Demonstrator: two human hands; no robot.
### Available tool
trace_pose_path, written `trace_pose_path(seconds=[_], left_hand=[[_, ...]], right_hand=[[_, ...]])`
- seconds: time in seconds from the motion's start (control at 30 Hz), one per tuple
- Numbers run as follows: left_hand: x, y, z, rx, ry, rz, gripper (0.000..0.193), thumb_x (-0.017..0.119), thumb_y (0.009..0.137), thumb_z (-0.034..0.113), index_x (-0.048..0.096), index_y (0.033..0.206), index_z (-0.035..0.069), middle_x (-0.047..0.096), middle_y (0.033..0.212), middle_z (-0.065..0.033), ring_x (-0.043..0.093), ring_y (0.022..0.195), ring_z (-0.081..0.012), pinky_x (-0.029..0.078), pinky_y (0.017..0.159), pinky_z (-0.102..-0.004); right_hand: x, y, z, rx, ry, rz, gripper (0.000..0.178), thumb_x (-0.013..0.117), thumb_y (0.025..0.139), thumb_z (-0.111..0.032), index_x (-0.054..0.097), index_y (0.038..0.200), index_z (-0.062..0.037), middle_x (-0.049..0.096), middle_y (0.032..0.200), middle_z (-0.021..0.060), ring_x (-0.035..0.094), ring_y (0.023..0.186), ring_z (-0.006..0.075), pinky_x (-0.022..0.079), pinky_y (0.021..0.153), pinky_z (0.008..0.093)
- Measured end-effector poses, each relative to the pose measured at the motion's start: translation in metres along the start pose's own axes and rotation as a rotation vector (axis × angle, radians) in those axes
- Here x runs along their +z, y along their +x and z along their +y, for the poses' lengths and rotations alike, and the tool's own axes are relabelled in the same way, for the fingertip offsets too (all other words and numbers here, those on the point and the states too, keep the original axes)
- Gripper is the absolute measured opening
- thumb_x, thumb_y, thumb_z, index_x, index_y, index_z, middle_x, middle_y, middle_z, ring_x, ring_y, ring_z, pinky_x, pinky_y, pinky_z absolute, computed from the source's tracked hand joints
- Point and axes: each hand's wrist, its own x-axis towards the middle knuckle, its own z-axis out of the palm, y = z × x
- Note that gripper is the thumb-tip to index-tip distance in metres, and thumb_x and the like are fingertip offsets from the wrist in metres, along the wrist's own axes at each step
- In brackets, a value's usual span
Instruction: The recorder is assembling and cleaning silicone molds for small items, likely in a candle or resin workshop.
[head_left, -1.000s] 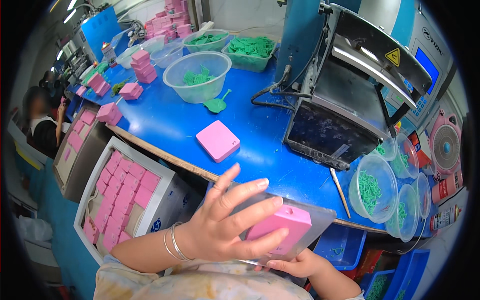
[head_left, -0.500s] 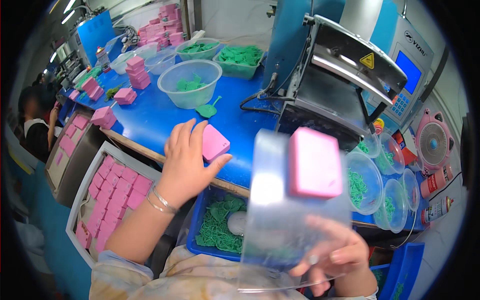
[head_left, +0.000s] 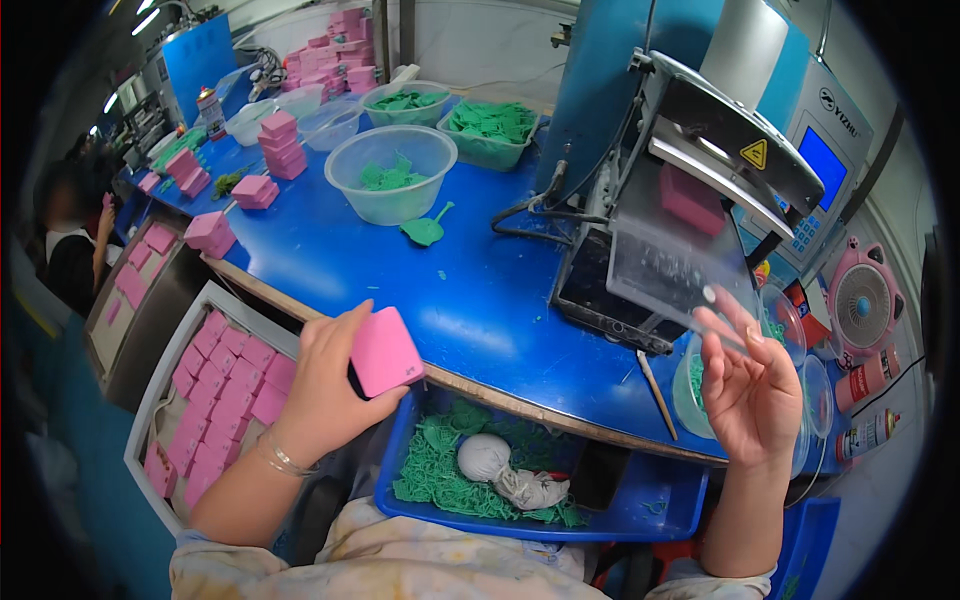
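My left hand [head_left: 325, 385] is closed round a pink block [head_left: 387, 352], above the front edge of the blue table. My right hand [head_left: 752, 395], palm up with its fingers partly bent, has its fingertips at the near corner of a clear plastic sheet [head_left: 650, 270]. That sheet reaches into the open press [head_left: 735, 130], above its black base. Farther in on the sheet sits a second pink block [head_left: 692, 198], under the press's raised upper plate.
A blue tray [head_left: 655, 520] below the table edge holds green scraps and a white tied bundle [head_left: 485, 458]. To the left stands a white-rimmed crate [head_left: 150, 440] of pink blocks. A clear bowl [head_left: 390, 200] and a green leaf-shaped piece [head_left: 425, 230] lie on the table. A wooden stick [head_left: 656, 395] is near the press.
The clear sheet with its pink block has moved from in front of me into the press, with my right hand following. My left hand has lifted its pink block off the table toward me.
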Motion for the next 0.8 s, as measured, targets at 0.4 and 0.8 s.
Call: trace_pose_path(seconds=[0.4, 0.8], left_hand=[[-0.102, -0.111, -0.086, -0.324, 0.527, 0.311, 0.072, 0.071, 0.058, 0.008, 0.037, 0.121, 0.001, 0.041, 0.117, -0.0170, 0.041, 0.110, -0.0322, 0.036, 0.092, -0.0387], [-0.042, -0.211, -0.140, -0.924, 0.216, -0.012, 0.049, 0.067, 0.075, 0.026, 0.048, 0.111, 0.000, 0.047, 0.114, -0.0209, 0.046, 0.106, -0.0338, 0.039, 0.092, -0.0386]], right_hand=[[-0.086, 0.033, -0.027, -0.400, -0.630, 0.183, 0.038, 0.045, 0.095, -0.026, 0.047, 0.122, -0.0002, 0.062, 0.086, 0.0022, 0.051, 0.058, 0.0006, 0.040, 0.048, 0.0122], [-0.090, 0.038, -0.024, -0.357, -0.629, 0.148, 0.039, 0.042, 0.096, -0.025, 0.042, 0.127, -0.0017, 0.059, 0.086, -0.0009, 0.047, 0.059, -0.0022, 0.042, 0.051, 0.0098]])
